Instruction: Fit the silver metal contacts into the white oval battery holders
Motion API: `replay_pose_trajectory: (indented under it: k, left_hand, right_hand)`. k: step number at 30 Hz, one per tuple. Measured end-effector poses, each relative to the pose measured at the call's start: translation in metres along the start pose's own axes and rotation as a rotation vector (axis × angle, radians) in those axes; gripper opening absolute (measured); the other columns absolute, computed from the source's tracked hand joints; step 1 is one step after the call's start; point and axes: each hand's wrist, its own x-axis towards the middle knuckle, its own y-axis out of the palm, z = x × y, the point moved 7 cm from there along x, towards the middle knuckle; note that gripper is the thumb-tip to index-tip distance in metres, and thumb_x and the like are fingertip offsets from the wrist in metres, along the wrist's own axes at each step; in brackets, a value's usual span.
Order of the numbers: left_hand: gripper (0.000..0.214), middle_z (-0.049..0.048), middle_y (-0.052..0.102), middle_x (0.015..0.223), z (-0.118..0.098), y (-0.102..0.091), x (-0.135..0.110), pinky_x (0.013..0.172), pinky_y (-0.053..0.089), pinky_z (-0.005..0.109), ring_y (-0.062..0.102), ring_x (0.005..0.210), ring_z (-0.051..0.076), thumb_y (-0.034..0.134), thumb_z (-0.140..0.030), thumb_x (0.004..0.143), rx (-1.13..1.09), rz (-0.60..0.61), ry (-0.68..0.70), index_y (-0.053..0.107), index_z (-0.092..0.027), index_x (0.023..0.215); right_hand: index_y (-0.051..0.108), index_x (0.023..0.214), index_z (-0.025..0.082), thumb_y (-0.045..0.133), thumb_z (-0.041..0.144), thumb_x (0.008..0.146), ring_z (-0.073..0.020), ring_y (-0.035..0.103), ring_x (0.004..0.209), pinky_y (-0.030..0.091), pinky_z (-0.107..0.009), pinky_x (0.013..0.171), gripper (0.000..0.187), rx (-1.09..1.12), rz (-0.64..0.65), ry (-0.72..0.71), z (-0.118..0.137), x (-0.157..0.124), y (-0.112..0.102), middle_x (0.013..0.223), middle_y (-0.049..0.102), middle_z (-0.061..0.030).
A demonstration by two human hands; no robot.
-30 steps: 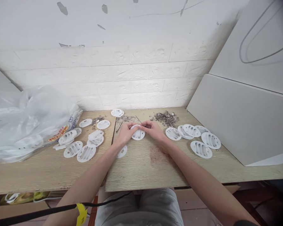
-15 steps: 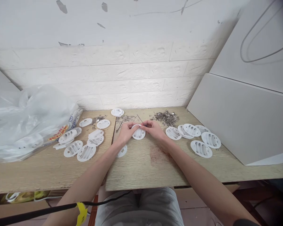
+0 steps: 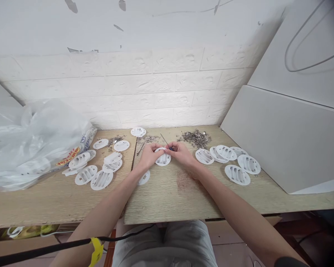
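Almost nothing has moved since the earlier frame: your hands and the white disc between them sit where they did, only a touch higher in view. Nearest you, a black cable with a yellow tag crosses under your left forearm, below the near edge of the surface. A reddish stain marks the wood just short of your hands.

Toward the middle of the surface, your left hand pinches the left rim of the white disc, its grip narrow and closed on the plastic. Your right hand meets the disc's upper right rim, fingers closed on a thin metal tool that slants up and away toward the far edge; its tip is at the disc. The disc lies flat or nearly flat on the wood, slotted face up. Another disc lies just under your left wrist.

To the left, a group of discs spreads toward a clear plastic bag at the left edge. To the right, more discs lie in a cluster beside a grey slanted panel.

Along the far edge sit a heap of small metal pieces, a thinner scatter beyond your hands, and one disc against the white brick wall.
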Motion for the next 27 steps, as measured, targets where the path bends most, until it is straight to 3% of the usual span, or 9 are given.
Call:
replay_pose_trajectory:
  k: [10,14,18,23,27]
  left_hand:
    - [0.011,0.0005,0.065,0.063,0.004,-0.002,0.003,0.051,0.040,0.022,0.056,0.055,0.012,0.068,-0.021,0.064,-0.018,-0.021,0.024,0.065,-0.014,0.071]
    - [0.018,0.0035,0.070,0.074,0.003,0.001,0.003,0.060,0.046,0.024,0.061,0.065,0.014,0.068,-0.028,0.069,-0.153,0.023,-0.010,0.069,-0.014,0.081]
    - [0.022,0.0055,0.071,0.080,0.004,0.004,0.001,0.063,0.049,0.026,0.061,0.068,0.014,0.068,-0.030,0.070,-0.289,0.059,-0.070,0.071,-0.014,0.086]
    - [0.023,0.0052,0.069,0.078,0.006,0.005,0.001,0.064,0.048,0.026,0.060,0.068,0.014,0.069,-0.032,0.069,-0.299,0.064,-0.082,0.072,-0.014,0.083]
    - [0.023,0.0036,0.068,0.074,0.009,0.002,0.004,0.060,0.045,0.024,0.058,0.064,0.013,0.068,-0.033,0.070,-0.237,0.034,-0.059,0.072,-0.014,0.082]
  right_hand:
    - [0.064,0.081,0.014,0.070,0.041,0.068,-0.0130,0.053,0.066,0.042,-0.026,0.061,0.030,0.009,-0.026,-0.019,-0.001,0.002,0.000,0.072,0.061,-0.0010]
    - [0.065,0.089,0.015,0.068,0.037,0.071,-0.0141,0.054,0.066,0.042,-0.028,0.063,0.028,-0.116,-0.178,-0.096,0.005,0.001,-0.013,0.073,0.062,-0.0012]
    - [0.065,0.079,0.018,0.064,0.028,0.076,-0.0160,0.055,0.074,0.042,-0.030,0.068,0.011,-0.355,-0.292,-0.248,0.026,-0.007,-0.021,0.080,0.064,-0.0040]
    - [0.066,0.076,0.018,0.062,0.023,0.080,-0.0157,0.054,0.072,0.041,-0.030,0.067,0.008,-0.500,-0.249,-0.344,0.036,-0.011,-0.017,0.080,0.061,-0.0044]
    - [0.069,0.085,0.019,0.061,0.026,0.083,-0.0174,0.056,0.078,0.043,-0.030,0.070,0.011,-0.526,-0.203,-0.400,0.034,-0.010,-0.012,0.086,0.061,-0.0054]
